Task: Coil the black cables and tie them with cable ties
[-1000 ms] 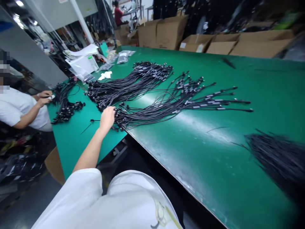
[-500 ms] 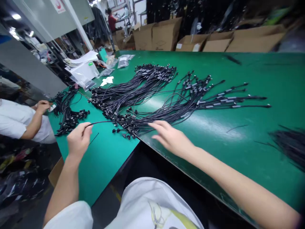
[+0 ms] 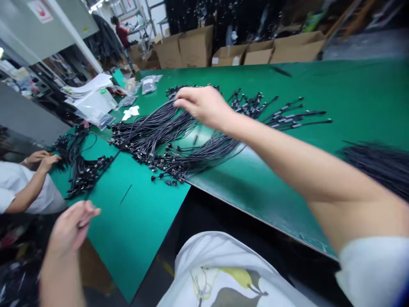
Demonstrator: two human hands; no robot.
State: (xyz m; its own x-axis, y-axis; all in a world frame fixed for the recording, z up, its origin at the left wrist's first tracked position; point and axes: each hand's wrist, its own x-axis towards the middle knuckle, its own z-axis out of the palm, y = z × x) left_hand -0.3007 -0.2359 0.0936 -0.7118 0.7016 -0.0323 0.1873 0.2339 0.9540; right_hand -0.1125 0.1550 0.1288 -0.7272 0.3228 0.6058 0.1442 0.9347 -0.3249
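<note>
Head view: a black cable (image 3: 111, 161) runs taut above the tabletop (image 3: 140, 238), its lower end in the closed grip of the left hand (image 3: 72, 224), its upper end pinched between the right hand's (image 3: 206, 105) thumb and fingers, over the cable bundles (image 3: 153, 125).

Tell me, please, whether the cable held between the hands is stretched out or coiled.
Stretched out: the cable runs nearly straight from the left hand to the right hand.
</note>
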